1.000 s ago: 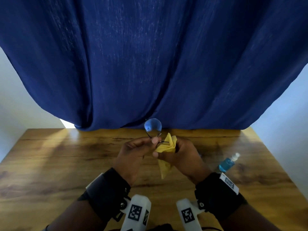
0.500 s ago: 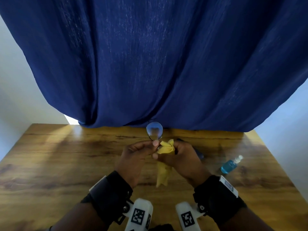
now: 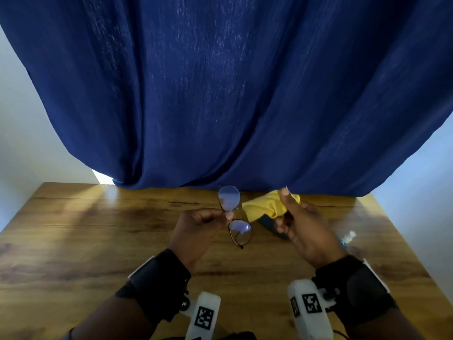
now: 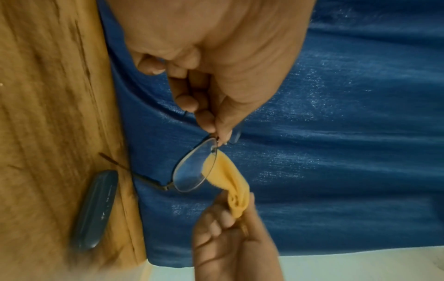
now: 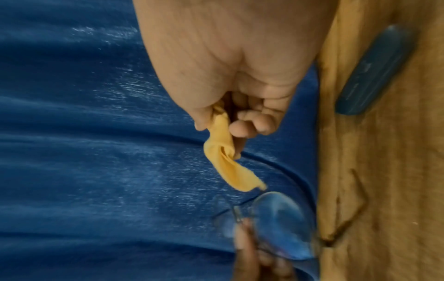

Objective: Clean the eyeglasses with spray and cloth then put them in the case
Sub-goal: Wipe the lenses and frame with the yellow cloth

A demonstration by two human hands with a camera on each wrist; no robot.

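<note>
My left hand (image 3: 221, 215) pinches the thin-framed eyeglasses (image 3: 239, 231) at the bridge and holds them above the wooden table (image 3: 98, 236), one lens up and one lens down. The same eyeglasses (image 4: 192, 167) show clearly in the left wrist view. My right hand (image 3: 288, 212) grips the bunched yellow cloth (image 3: 266, 204) just right of the lenses, apart from them. From the right wrist, the cloth (image 5: 228, 163) hangs from thumb and fingers. The dark blue case (image 3: 270, 227) lies shut on the table, partly hidden behind my right hand. The blue spray bottle (image 3: 346, 238) lies further right.
A dark blue curtain (image 3: 220, 94) hangs down to the table's far edge right behind the hands. White walls flank it on both sides. Both wrists carry black bands with white marker blocks.
The right hand has pulled the cloth off the lens and moved right and up. The lower lens is now uncovered, and the left hand still holds the eyeglasses.
</note>
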